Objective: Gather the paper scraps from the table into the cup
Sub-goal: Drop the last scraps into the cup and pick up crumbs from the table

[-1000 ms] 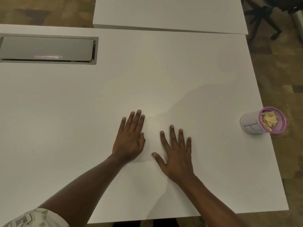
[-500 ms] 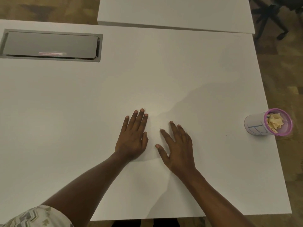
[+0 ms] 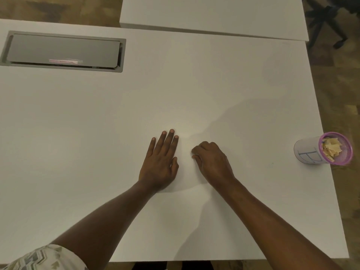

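Observation:
A white cup [image 3: 309,152] with a purple rim stands at the right edge of the white table [image 3: 78,152]. Several yellowish paper scraps [image 3: 332,149] lie inside it. No loose scraps show on the tabletop. My left hand [image 3: 161,162] lies flat on the table near the middle, fingers straight. Just to its right, my right hand [image 3: 212,161] rests on the table with its fingers curled under; nothing shows in it. Both hands are far left of the cup.
A grey cable hatch [image 3: 62,51] is set into the table at the back left. A second white table [image 3: 214,14] abuts the far edge. A black chair base [image 3: 329,18] stands on the floor at the back right.
My right hand lay flat with spread fingers; its fingers have curled in and it now rests as a loose fist. My left hand has stayed flat in place.

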Demonstrator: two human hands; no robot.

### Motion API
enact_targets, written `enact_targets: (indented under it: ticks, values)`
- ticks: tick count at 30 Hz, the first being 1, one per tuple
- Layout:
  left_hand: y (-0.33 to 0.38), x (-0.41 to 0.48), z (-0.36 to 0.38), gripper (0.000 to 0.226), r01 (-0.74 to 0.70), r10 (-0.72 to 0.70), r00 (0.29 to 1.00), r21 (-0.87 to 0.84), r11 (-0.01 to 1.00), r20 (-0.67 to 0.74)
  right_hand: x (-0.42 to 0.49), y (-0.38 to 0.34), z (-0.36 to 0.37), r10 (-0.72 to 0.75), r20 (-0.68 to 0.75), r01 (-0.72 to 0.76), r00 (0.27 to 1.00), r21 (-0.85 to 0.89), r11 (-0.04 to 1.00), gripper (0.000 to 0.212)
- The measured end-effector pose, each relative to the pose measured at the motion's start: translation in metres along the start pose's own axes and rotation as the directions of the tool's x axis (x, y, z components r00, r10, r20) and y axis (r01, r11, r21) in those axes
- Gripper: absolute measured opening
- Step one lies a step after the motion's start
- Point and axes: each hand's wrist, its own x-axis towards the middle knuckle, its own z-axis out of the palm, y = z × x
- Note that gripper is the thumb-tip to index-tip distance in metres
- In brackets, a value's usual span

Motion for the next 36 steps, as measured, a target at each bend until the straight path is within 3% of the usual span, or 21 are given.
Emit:
enact_targets:
  ticks: [10, 21, 25, 30, 36]
  values:
    - [-0.001, 0.0, 0.001, 0.066, -0.005, 0.005, 1.0, -0.004, 1.0, -0.004, 0.023, -0.017, -0.01, -0.009, 0.232, 0.064, 0.973, -0.229, 0.971, 0.012]
    - [-0.001, 0.001, 0.001, 0.066, -0.005, 0.005, 1.0, -0.015, 1.0, -0.002, 0.04, -0.014, -0.013, -0.019, 0.339, 0.107, 0.941, -0.244, 0.964, 0.012]
    - [-0.001, 0.001, 0.001, 0.066, -0.01, 0.01, 1.0, -0.015, 1.0, -0.009, 0.039, -0.003, -0.017, -0.047, 0.315, 0.082, 0.948, -0.099, 0.992, 0.01]
    - [-0.001, 0.001, 0.003, 0.067, -0.009, 0.008, 1.0, -0.011, 1.0, -0.004, 0.02, 0.014, -0.026, 0.096, 0.248, -0.151, 0.964, 0.216, 0.965, 0.015]
    - [-0.001, 0.001, 0.003, 0.066, -0.004, 0.004, 1.0, -0.01, 1.0, 0.003, -0.011, 0.01, -0.015, 0.254, 0.04, -0.256, 0.966, 0.206, 0.944, 0.017]
